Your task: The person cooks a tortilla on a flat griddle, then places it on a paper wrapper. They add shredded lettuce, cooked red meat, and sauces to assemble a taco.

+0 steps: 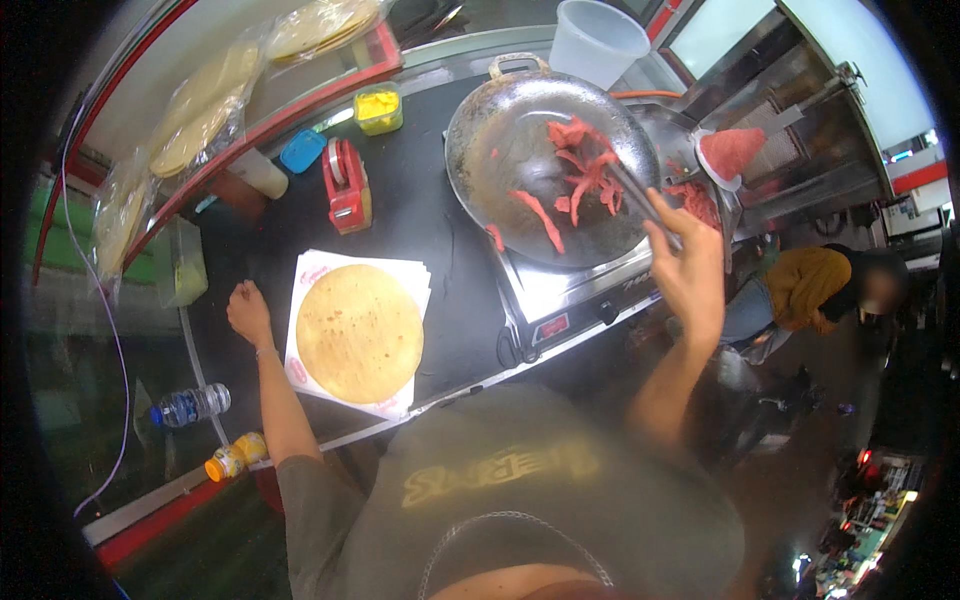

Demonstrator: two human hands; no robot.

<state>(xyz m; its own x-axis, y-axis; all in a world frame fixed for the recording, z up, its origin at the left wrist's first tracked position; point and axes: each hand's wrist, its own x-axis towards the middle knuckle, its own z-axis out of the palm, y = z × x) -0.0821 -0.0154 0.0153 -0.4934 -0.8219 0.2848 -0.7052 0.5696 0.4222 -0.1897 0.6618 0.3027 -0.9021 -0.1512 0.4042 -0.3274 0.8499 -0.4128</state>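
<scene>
My right hand (688, 272) grips a pair of metal tongs (640, 200) whose tips reach into a round metal pan (500, 150) among red strips of meat (585, 170). The pan sits on a steel burner (560, 295). My left hand (247, 312) rests as a loose fist on the black counter (440, 230), just left of a round flatbread (360, 333) lying on a stack of white paper sheets (410, 275). It holds nothing that I can see.
A red dispenser (346, 187), a yellow tub (379, 109), a blue lid (301, 151) and a white cup (258, 172) stand at the counter's back. Bagged flatbreads (200, 115) lie on a shelf. A white bucket (597, 42), a red meat cone (732, 152), a water bottle (190, 405) and a seated person (810, 285) are around.
</scene>
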